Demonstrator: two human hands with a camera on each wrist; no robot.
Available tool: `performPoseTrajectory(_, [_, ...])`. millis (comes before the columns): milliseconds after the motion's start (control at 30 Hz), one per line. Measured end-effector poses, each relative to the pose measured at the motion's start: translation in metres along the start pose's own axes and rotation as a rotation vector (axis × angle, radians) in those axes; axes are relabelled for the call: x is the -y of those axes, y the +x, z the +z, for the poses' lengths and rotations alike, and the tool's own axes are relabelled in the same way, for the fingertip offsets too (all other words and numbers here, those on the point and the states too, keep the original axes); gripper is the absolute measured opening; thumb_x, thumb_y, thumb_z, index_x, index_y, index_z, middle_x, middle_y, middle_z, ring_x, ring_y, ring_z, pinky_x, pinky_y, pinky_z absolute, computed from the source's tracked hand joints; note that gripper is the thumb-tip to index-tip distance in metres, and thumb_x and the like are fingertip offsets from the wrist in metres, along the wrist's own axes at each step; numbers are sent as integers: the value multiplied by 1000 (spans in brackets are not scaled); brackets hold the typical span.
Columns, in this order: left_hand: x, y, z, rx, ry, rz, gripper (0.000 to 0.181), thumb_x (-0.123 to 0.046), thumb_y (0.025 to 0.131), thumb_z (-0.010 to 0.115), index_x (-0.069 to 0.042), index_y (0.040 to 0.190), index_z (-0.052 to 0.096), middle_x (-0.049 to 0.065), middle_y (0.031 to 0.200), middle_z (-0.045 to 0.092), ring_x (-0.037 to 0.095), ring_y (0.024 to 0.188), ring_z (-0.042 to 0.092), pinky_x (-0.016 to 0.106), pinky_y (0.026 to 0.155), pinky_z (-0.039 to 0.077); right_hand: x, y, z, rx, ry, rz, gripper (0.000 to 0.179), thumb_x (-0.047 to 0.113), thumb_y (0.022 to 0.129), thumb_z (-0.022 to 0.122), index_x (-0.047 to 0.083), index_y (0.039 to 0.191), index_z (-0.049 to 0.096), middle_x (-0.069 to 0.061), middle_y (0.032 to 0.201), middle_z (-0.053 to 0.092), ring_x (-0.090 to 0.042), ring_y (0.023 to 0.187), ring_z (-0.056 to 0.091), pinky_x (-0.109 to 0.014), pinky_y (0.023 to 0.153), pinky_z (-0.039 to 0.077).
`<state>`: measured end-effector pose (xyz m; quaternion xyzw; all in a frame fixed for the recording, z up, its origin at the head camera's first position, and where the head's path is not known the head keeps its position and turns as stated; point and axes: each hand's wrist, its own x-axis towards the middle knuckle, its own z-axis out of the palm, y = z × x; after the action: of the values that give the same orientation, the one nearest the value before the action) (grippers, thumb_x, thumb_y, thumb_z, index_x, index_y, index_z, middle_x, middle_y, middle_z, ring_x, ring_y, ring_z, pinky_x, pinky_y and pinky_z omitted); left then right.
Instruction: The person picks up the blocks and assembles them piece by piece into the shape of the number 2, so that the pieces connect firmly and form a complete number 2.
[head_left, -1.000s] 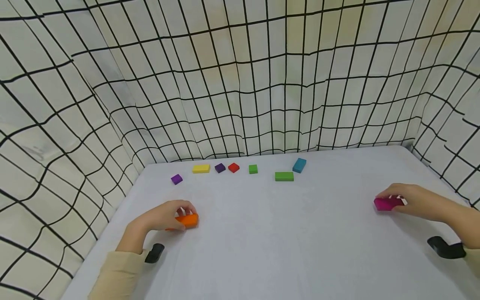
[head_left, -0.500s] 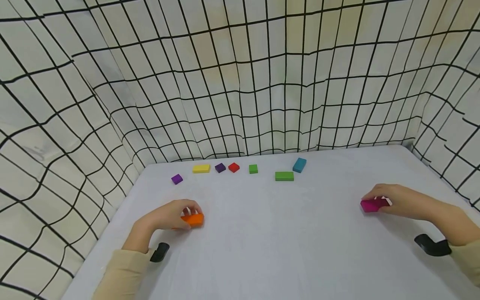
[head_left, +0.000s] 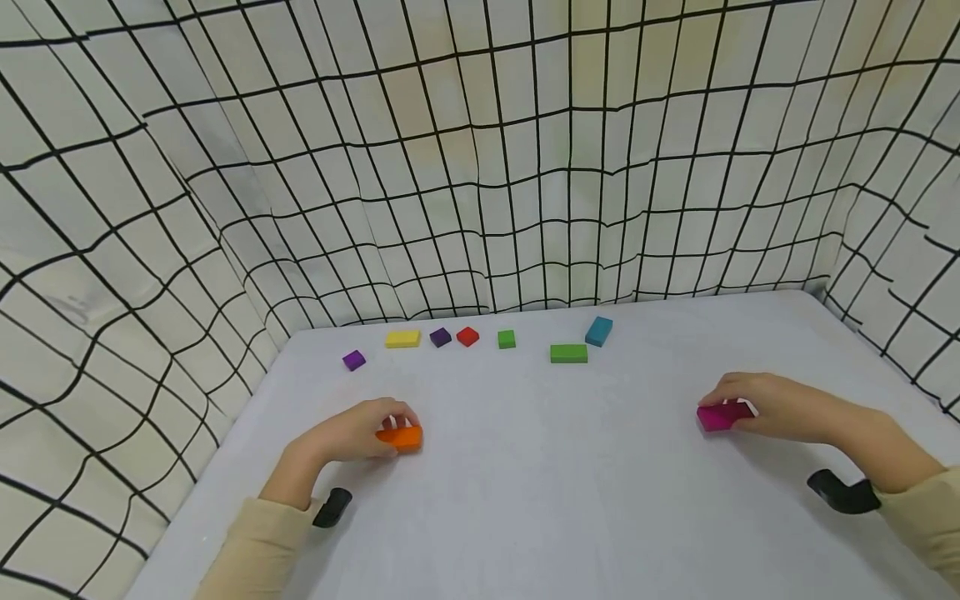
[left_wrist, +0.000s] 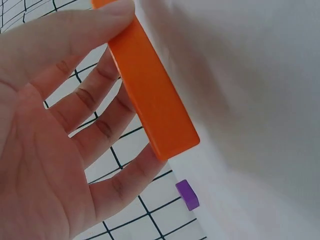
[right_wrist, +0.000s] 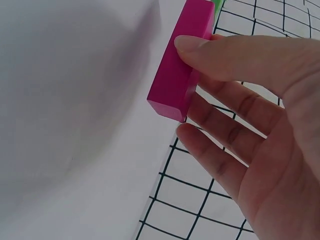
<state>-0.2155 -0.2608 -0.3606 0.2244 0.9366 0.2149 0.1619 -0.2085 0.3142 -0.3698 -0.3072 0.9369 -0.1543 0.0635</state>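
My left hand [head_left: 360, 432] pinches an orange rectangular block [head_left: 407, 438] between thumb and fingers, over the left part of the white table. In the left wrist view the thumb presses one long face of the orange block [left_wrist: 155, 95] while the fingers lie behind it. On the right side, my right hand [head_left: 780, 407] grips a magenta rectangular block [head_left: 722, 416] the same way. The right wrist view shows the thumb across the magenta block [right_wrist: 175, 75], with fingers against its far side. A shadow falls on the table beside each block.
Along the table's [head_left: 525, 500] far side lie purple [head_left: 354, 360], yellow [head_left: 402, 338], dark purple [head_left: 440, 337], red [head_left: 467, 336], small green [head_left: 506, 338], long green [head_left: 568, 353] and blue [head_left: 598, 331] blocks. White walls with a black grid [head_left: 510, 183] stand behind and at both sides.
Both hands have moved inward toward each other: the left hand rightward with the orange block, the right hand leftward with the magenta block. The blocks at the back stay put.
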Motion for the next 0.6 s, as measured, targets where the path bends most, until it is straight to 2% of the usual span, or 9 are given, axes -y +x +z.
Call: performPoseTrajectory(600, [-14,8,10,9,4,74,36,-1,89,77,-18,119,68,-3,106,60,22,104,56,44,93,50,17,15,10,28,-8,-43,39,0,83,81,13,119,75,7,109,65,-22,102,63,-44,87,57])
